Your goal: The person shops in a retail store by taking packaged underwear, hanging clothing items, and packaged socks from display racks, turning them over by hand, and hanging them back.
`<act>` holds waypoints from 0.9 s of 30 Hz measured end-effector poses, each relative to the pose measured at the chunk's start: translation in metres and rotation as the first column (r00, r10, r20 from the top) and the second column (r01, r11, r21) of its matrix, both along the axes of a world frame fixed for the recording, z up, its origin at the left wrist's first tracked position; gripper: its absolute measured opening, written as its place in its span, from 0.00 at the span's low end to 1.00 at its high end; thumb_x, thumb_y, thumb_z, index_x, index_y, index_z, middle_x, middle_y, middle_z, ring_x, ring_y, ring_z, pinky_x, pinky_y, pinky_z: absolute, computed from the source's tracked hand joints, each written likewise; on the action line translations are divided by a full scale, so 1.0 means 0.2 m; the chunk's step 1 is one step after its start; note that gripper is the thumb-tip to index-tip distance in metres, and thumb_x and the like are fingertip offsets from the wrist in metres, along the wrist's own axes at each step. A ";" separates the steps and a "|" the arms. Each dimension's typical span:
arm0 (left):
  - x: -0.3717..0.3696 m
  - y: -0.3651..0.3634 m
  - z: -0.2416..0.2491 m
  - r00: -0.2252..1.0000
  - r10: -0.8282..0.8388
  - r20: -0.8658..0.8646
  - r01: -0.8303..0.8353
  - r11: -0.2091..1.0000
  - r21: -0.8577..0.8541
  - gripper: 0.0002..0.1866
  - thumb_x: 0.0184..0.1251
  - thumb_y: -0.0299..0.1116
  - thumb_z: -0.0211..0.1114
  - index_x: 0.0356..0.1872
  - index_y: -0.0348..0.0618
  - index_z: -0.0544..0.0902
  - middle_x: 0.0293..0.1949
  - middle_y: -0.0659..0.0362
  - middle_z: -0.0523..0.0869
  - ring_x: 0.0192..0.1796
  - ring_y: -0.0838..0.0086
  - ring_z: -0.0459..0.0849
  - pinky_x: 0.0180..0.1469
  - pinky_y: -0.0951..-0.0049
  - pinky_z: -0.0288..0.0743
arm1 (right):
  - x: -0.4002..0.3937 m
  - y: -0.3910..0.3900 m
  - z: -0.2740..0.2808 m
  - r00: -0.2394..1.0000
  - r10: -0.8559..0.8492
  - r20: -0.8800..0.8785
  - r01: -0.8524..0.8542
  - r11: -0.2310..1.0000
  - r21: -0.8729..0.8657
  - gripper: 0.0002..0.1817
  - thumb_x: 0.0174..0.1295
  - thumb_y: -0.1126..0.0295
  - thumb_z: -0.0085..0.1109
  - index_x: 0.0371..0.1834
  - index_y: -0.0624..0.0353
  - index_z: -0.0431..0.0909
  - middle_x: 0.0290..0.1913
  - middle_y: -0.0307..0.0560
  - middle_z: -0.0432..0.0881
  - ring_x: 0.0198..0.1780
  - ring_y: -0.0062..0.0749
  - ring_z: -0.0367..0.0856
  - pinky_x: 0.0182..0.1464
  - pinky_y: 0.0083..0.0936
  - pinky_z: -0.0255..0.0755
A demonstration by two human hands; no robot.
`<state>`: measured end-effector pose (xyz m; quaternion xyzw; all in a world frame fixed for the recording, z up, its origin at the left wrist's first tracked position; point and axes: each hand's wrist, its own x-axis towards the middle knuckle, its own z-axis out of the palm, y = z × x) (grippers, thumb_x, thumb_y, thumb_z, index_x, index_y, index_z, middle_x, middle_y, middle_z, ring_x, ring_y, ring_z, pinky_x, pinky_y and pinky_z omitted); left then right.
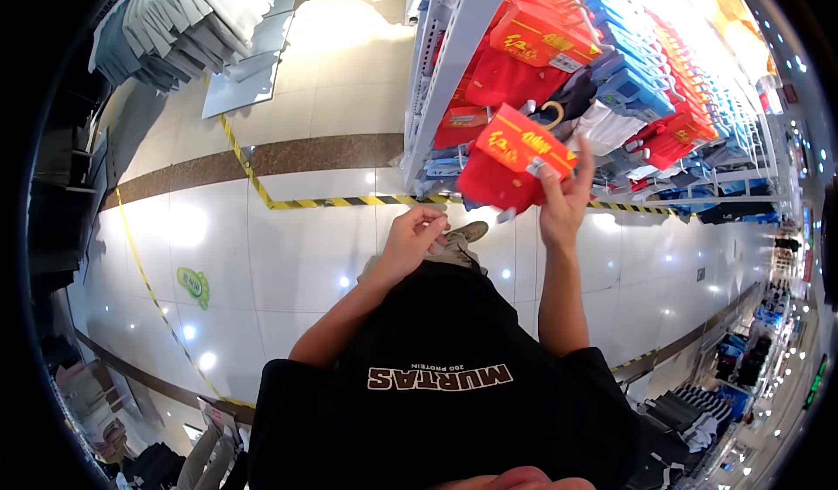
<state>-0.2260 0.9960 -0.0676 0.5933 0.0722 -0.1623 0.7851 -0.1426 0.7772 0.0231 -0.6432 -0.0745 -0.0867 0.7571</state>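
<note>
My right hand [563,206] grips a packaged red garment [499,180] by the lower right edge of its orange-red header card, thumb in front. The card carries yellow characters and a white label, and a tan hanger hook rises from its top. This pack is tilted in front of a rack of similar packs [546,41]. My left hand [412,241] is held before my waist with its fingers curled in towards the thumb; nothing shows in it. It is apart from the pack.
The white metal rack [463,19] holds red and blue packs on hooks. Yellow-black tape [349,201] runs along the tiled floor at its foot. Grey and white shirts [188,19] hang at the upper left. More clothing [690,411] stands at the lower right.
</note>
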 end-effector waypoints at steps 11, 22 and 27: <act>-0.02 0.00 -0.06 1.000 -0.020 -0.003 0.020 0.998 0.061 0.11 0.73 0.33 0.60 0.46 0.33 0.79 0.38 0.55 0.85 0.35 0.77 0.83 0.35 0.78 0.77 | 0.40 0.00 0.43 0.980 0.076 0.184 -0.085 0.995 0.044 0.29 0.68 0.78 0.55 0.69 0.64 0.56 0.57 0.53 0.77 0.55 0.29 0.78 0.59 0.26 0.72; -0.03 0.05 -0.08 0.996 0.025 -0.083 -0.020 0.998 0.064 0.12 0.72 0.35 0.61 0.46 0.36 0.80 0.38 0.57 0.86 0.34 0.78 0.83 0.35 0.80 0.76 | 0.34 -0.30 0.30 0.811 -0.435 0.391 0.558 0.775 -0.295 0.25 0.63 0.73 0.65 0.62 0.64 0.68 0.53 0.49 0.77 0.50 0.27 0.77 0.50 0.22 0.74; 0.00 0.04 -0.08 0.998 -0.028 -0.050 0.032 0.997 0.075 0.11 0.72 0.35 0.60 0.45 0.36 0.80 0.38 0.57 0.85 0.35 0.78 0.83 0.35 0.80 0.75 | 0.46 -0.47 0.31 0.716 -0.554 0.424 0.667 0.722 -0.183 0.28 0.62 0.75 0.66 0.63 0.67 0.66 0.54 0.50 0.75 0.51 0.27 0.78 0.53 0.22 0.74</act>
